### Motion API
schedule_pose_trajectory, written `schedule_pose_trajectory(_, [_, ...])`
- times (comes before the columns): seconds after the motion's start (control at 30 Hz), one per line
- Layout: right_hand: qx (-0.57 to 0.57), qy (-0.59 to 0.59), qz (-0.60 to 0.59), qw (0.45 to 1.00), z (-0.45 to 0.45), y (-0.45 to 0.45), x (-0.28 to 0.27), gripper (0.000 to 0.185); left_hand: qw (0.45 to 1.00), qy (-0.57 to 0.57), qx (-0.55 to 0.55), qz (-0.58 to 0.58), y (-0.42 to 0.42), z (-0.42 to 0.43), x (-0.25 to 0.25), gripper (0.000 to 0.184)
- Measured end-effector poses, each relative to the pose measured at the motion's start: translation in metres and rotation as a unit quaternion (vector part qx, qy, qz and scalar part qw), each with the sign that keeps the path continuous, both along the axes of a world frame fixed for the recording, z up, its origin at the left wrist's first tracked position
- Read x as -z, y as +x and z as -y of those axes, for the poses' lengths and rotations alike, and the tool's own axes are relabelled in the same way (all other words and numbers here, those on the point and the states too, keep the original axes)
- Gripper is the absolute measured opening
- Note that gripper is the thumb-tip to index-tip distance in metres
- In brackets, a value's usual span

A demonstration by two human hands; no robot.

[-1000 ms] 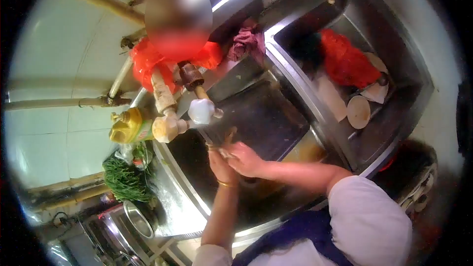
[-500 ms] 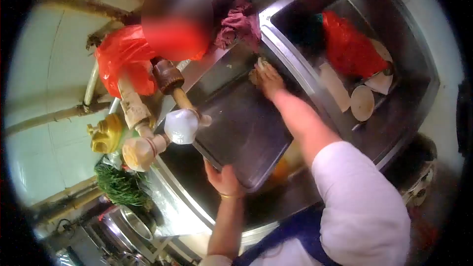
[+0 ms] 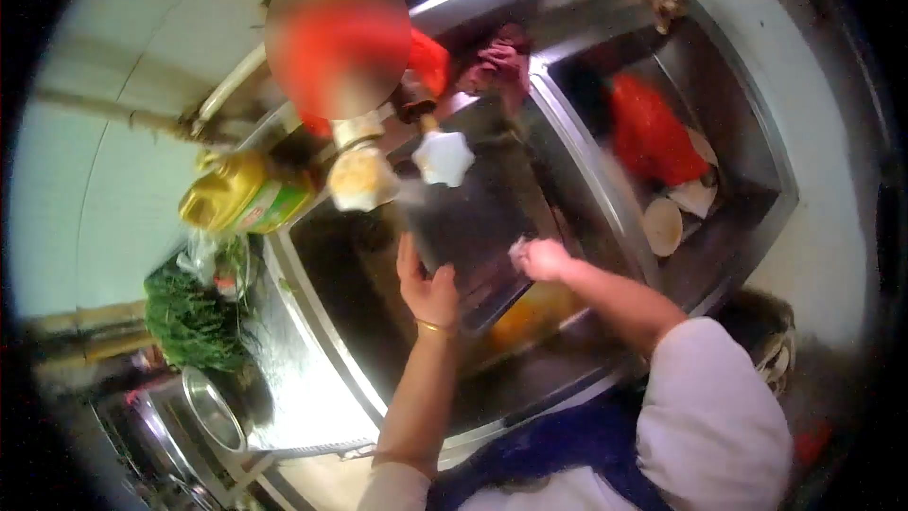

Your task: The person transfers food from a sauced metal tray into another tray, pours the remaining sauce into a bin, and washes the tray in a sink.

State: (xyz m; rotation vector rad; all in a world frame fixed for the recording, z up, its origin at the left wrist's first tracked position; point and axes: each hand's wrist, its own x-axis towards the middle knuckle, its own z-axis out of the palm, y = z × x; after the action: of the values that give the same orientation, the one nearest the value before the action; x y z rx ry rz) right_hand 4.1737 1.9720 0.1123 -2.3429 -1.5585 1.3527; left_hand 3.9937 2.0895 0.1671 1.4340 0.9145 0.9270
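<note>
A dark rectangular tray [image 3: 468, 227] is tilted inside the metal sink [image 3: 355, 360]. My left hand [image 3: 430, 291] grips its near left edge, with the fingers along the outside and the thumb on the inner side. At the tray's right side my right hand [image 3: 545, 259] is closed, and a small pale bit shows at its fingertips, too blurred to name. Something orange-yellow [image 3: 534, 312] lies in the sink below the tray, partly covered by it.
Two valve handles, one yellowed [image 3: 361, 178] and one white [image 3: 444, 159], jut over the sink. A yellow jug [image 3: 248, 194] and leafy greens [image 3: 194, 308] stand left. The right basin holds a red bag [image 3: 651, 132] and a pale oval piece [image 3: 662, 227]. A maroon cloth [image 3: 499, 64] hangs behind.
My right hand has come from the tray's far end toward me, down its right side. My left hand keeps its hold on the edge. The head view has shifted.
</note>
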Motion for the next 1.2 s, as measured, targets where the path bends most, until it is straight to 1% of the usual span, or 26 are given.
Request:
schedule_pose_trajectory(0.03, [0.06,0.211,-0.06,0.974,0.006,-0.02,0.024,0.025,0.996,0.072,0.007,-0.049,-0.001,-0.005,0.003,0.056])
schedule_pose_trajectory(0.1, [0.223,0.215,-0.285,0.907,-0.02,-0.048,-0.047,0.02,0.993,-0.101,-0.005,0.061,-0.001,-0.017,0.005,0.045])
schedule_pose_trajectory(0.13, [0.314,0.239,-0.379,0.837,-0.034,-0.064,-0.058,0.025,0.979,-0.176,-0.004,0.1,0.003,-0.018,-0.01,0.04])
schedule_pose_trajectory(0.17, [0.289,0.48,-0.365,0.743,-0.058,-0.076,-0.092,0.029,0.959,-0.249,-0.011,0.137,0.008,-0.02,-0.025,0.039])
schedule_pose_trajectory(0.2, [0.288,0.523,-0.434,0.674,-0.079,-0.08,-0.126,0.031,0.959,-0.251,-0.037,0.13,0.009,-0.017,-0.031,0.045])
schedule_pose_trajectory(0.23, [0.145,0.61,-0.198,0.753,-0.102,-0.073,-0.103,0.032,0.987,-0.161,-0.021,-0.009,0.003,-0.013,-0.027,0.046])
schedule_pose_trajectory(0.27, [0.111,0.604,-0.216,0.759,-0.125,-0.068,-0.089,0.03,0.987,-0.066,0.001,-0.147,-0.001,-0.009,-0.022,0.048])
schedule_pose_trajectory(0.3, [0.172,0.523,-0.356,0.755,-0.141,-0.057,-0.09,0.021,0.997,0.033,-0.02,-0.066,0.011,0.004,-0.032,0.046])
schedule_pose_trajectory(0.37, [0.181,0.509,-0.145,0.829,-0.176,-0.035,-0.042,0.024,0.994,0.044,0.008,-0.095,0.015,0.011,-0.039,0.047])
schedule_pose_trajectory(0.4, [0.183,0.523,-0.061,0.83,-0.183,-0.023,-0.019,0.026,0.989,0.067,0.013,-0.127,0.009,0.018,-0.029,0.05])
schedule_pose_trajectory(0.5, [0.108,0.591,0.161,0.783,-0.162,0.018,0.028,0.032,0.997,-0.075,0.005,0.026,0.011,0.027,-0.022,0.066])
schedule_pose_trajectory(0.53, [0.235,0.461,0.047,0.855,-0.15,0.022,0.04,0.031,0.989,-0.118,-0.007,0.084,0.011,0.03,-0.022,0.068])
schedule_pose_trajectory(0.57, [0.315,0.295,0.039,0.901,-0.132,0.041,0.053,0.031,0.994,-0.099,-0.006,0.04,0.007,0.033,-0.022,0.071])
schedule_pose_trajectory(0.63, [0.269,0.362,0.289,0.845,-0.091,0.061,0.183,0.04,0.994,-0.099,-0.035,0.011,-0.004,0.035,-0.003,0.07])
schedule_pose_trajectory(0.67, [0.207,0.196,0.195,0.938,-0.076,0.065,0.15,0.043,0.994,-0.099,-0.053,-0.008,-0.015,0.036,0.006,0.07])
schedule_pose_trajectory(0.73, [0.151,0.262,0.321,0.898,-0.063,0.049,0.132,0.043,0.994,-0.094,-0.061,-0.003,-0.017,0.032,0.015,0.068])
schedule_pose_trajectory(0.8, [0.296,0.225,0.036,0.928,-0.036,0.034,0.108,0.04,0.996,-0.054,-0.063,0.014,-0.018,0.033,0.017,0.065])
schedule_pose_trajectory(0.87, [0.233,0.195,0.042,0.952,-0.002,0.011,0.073,0.035,0.989,-0.104,-0.101,-0.02,-0.013,0.032,0.014,0.057])
schedule_pose_trajectory(0.9, [0.094,0.185,0.189,0.96,0.014,0.002,0.047,0.031,0.984,-0.129,-0.12,-0.036,-0.012,0.033,0.013,0.054])
schedule_pose_trajectory(0.93, [0.137,0.057,-0.015,0.989,0.004,0.004,-0.014,0.026,0.975,-0.19,-0.111,-0.028,-0.015,0.032,0.015,0.052])
schedule_pose_trajectory(0.97, [0.033,0.182,0.006,0.983,0.006,-0.013,-0.027,0.033,0.963,-0.249,-0.101,-0.02,-0.021,0.028,0.019,0.05])
schedule_pose_trajectory(1.0, [0.069,0.232,-0.079,0.967,-0.003,-0.035,-0.055,0.039,0.948,-0.306,-0.089,-0.015,-0.025,0.026,0.02,0.05])
schedule_pose_trajectory(1.07, [0.036,0.438,-0.115,0.891,-0.017,-0.091,-0.024,0.047,0.956,-0.277,-0.059,-0.08,-0.026,0.025,0.016,0.054])
schedule_pose_trajectory(1.13, [-0.025,0.415,0.079,0.906,-0.048,-0.089,0.008,0.046,0.937,-0.316,-0.115,-0.092,-0.006,0.033,-0.02,0.037])
schedule_pose_trajectory(1.17, [0.069,0.264,0.05,0.961,-0.077,-0.071,0.029,0.037,0.929,-0.347,-0.11,-0.064,-0.02,0.034,-0.006,0.036])
schedule_pose_trajectory(1.2, [0.245,0.254,0.09,0.931,-0.086,-0.046,0.031,0.043,0.932,-0.339,-0.109,-0.07,-0.023,0.038,-0.005,0.037])
